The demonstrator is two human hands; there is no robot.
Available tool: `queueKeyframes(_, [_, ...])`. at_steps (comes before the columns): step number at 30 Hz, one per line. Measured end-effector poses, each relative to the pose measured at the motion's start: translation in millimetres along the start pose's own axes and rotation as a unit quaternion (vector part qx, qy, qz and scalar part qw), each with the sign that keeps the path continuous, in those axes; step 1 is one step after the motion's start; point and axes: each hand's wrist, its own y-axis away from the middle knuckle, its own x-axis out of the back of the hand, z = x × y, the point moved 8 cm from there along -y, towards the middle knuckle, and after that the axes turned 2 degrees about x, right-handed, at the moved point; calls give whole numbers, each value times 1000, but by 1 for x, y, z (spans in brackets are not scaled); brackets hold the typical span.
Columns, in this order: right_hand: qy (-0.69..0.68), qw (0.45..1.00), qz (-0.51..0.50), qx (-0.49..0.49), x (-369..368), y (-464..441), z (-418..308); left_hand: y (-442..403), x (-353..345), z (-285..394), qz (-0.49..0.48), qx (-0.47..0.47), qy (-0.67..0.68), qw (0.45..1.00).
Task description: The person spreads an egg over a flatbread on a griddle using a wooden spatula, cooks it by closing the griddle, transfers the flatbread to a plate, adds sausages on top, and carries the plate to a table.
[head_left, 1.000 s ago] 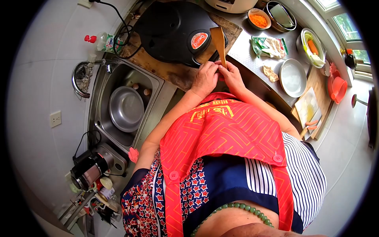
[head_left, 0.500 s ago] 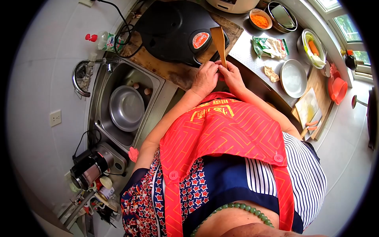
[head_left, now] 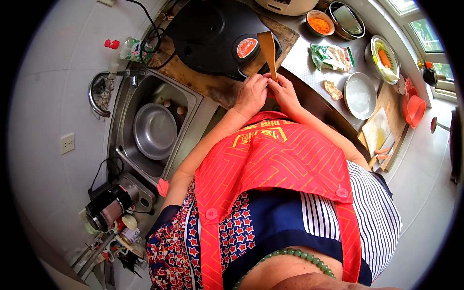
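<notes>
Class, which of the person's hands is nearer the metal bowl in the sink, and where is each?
Left. In the picture, the left hand is right of the metal bowl, outside the sink; the right hand is farther right.

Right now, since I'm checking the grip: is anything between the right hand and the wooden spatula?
Nothing visible: the right hand meets the wooden spatula low on its handle, with the left hand close beside.
</notes>
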Motion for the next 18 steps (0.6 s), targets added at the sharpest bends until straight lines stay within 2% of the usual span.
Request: queueKeyframes(18, [-1,1000,5,-12,0,0,1,0,0,-2,-4,10,-6,1000])
